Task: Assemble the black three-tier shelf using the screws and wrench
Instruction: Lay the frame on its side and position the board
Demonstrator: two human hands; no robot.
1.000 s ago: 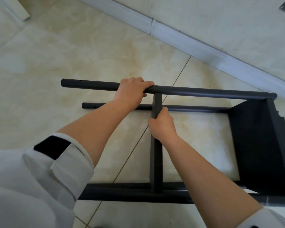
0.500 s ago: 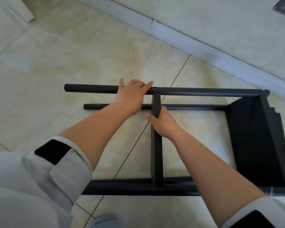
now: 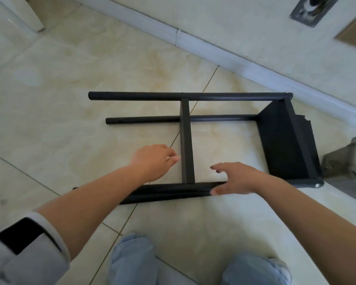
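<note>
Nearest you, your two knees in light blue jeans (image 3: 132, 260) sit at the bottom of the view on a pale tiled floor (image 3: 49, 99). Just beyond them the black shelf frame (image 3: 186, 140) lies on its side on that floor. Your left hand (image 3: 152, 161) hovers beside the middle shelf board (image 3: 186, 140), fingers loosely curled and holding nothing, fingertips close to the board's edge; contact is too blurred to tell. Your right hand (image 3: 236, 177) is spread with fingers relaxed, resting at the near leg tube (image 3: 173, 191), not wrapped around it.

Farther out, the middle board runs from the near tube across to the far leg tube (image 3: 189, 96), with a lower tube (image 3: 181, 119) behind it. At the right end an end shelf panel (image 3: 286, 145) is already mounted. The left ends of the tubes stand bare, so a third tier likely remains.

No screws or wrench are visible here. Before tightening anything, take a firm hold on the near tube with one hand and check the middle board sits square to both tubes. Beyond the frame, a white skirting board (image 3: 214, 46) meets the wall, and a grey shoe (image 3: 349, 159) sits at the right
</note>
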